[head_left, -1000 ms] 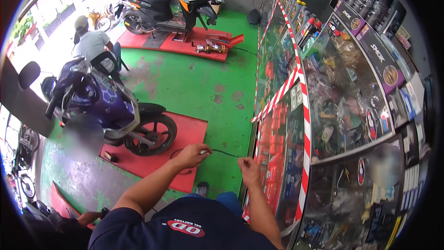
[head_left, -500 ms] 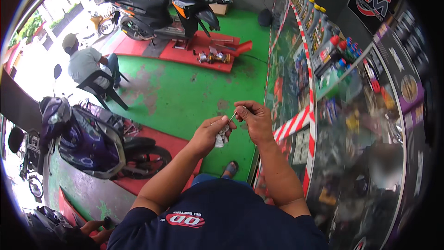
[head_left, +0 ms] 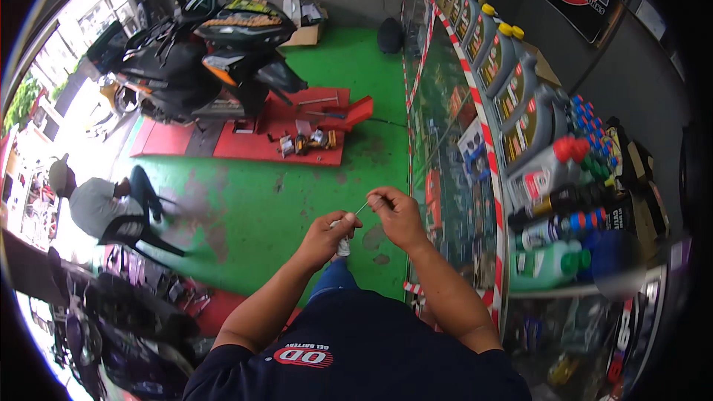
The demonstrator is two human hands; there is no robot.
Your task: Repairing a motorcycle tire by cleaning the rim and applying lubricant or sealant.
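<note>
In front of my body, my left hand (head_left: pixel 327 238) is closed, with a white crumpled wipe (head_left: pixel 343 246) bunched under its fingers. A thin, straight metal rod (head_left: pixel 362 208) slants up from the left thumb and fingertips toward my right hand (head_left: pixel 399 217). That hand pinches the rod's upper end between thumb and curled fingers. Both hands are held in the air above the green floor (head_left: pixel 252 215). My fingers hide the rod's two ends, so its exact kind does not show.
A glass display counter (head_left: pixel 445 141) edged with striped tape runs along my right, with bottles (head_left: pixel 490 52) on top. Ahead, a black scooter (head_left: pixel 215 59) stands on a red platform (head_left: pixel 275 150) with loose parts. A seated person (head_left: pixel 104 204) and a dark motorcycle (head_left: pixel 126 327) are at left.
My view has moved forward along the counter; the scooter and red platform appear nearer. My hands still hold the rod and wipe, with the right hand slightly lower in the picture.
</note>
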